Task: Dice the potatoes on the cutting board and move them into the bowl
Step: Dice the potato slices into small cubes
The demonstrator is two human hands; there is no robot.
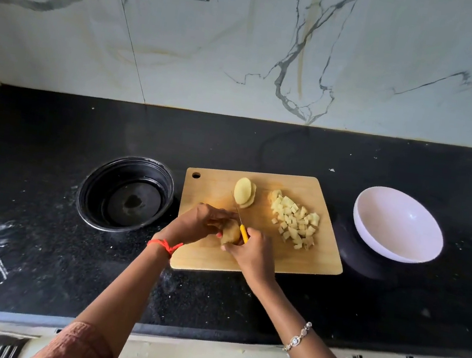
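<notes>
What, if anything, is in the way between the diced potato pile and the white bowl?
Nothing visible. Between the diced potato pile and the white bowl lie only bare cutting board and black counter.

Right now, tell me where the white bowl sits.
Head view: the white bowl sits on the black counter, just right of the cutting board, nearest the pile of diced potato.

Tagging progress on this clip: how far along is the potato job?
Done: a pile of diced cubes sits on the cutting board. In hand: the left hand holds a potato piece while the right hand holds the yellow-handled knife beside it. Left: a stack of slices is undiced, and the white bowl is empty, so no transfer yet.
</notes>
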